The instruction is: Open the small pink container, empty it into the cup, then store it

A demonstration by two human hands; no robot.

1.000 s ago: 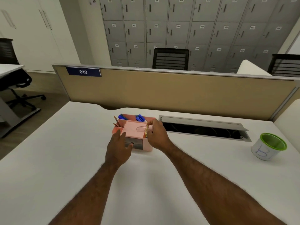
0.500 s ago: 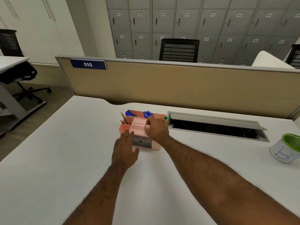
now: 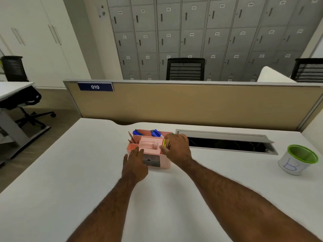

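Observation:
The small pink container (image 3: 149, 144), with a see-through body and a pink end, lies on its side in the top middle tray of a pink desk organizer (image 3: 165, 163). My left hand (image 3: 135, 165) rests flat against the organizer's front left corner, fingers apart, beside its grey drawer (image 3: 151, 160). My right hand (image 3: 178, 147) hovers over the organizer's right compartment, just right of the container and not touching it, with nothing in it. The white cup (image 3: 297, 160) with a green rim stands far right on the desk.
Blue pens (image 3: 155, 133) and pencils (image 3: 131, 139) stand in the organizer's back and left slots. An open cable trough (image 3: 227, 144) runs behind it to the right. A tan partition (image 3: 192, 105) closes the desk's far edge. The white desk (image 3: 78, 172) stretches left and toward me.
My right hand laid the small container into the organizer's top tray and let go, then shifted to the right. My left hand stayed at the organizer's front.

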